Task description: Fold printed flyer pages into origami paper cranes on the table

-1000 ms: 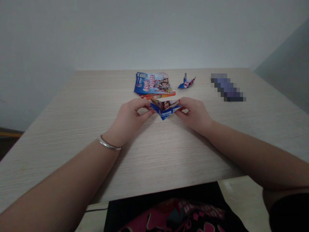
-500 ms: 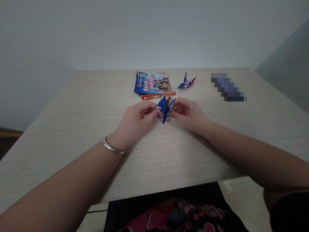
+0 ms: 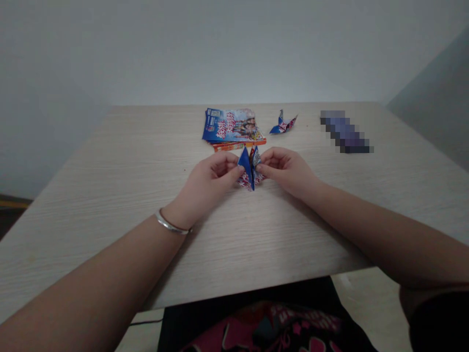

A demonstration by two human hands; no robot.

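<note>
Between my two hands is a small piece of folded paper [image 3: 246, 164], blue with red and white print, its pointed flaps standing up and a narrow gap down its middle. My left hand [image 3: 210, 178] pinches its left side between thumb and fingers. On the right side my right hand [image 3: 287, 168] pinches it too, the thumb lying on the near face. Fingertips behind the paper are partly hidden. Beyond my right hand a finished-looking folded paper crane [image 3: 283, 127] in the same print rests on the table.
A stack of printed blue leaflets [image 3: 232, 125] lies just beyond my hands, with an orange printed strip [image 3: 227, 146] at its near edge. Far right is a blurred-out dark flat object [image 3: 346, 133]. The pale wooden table [image 3: 110, 186] meets a wall behind.
The right flap of the folded paper has been turned to face me and flattened, so both halves now sit closer together. My right thumb has shifted onto its front.
</note>
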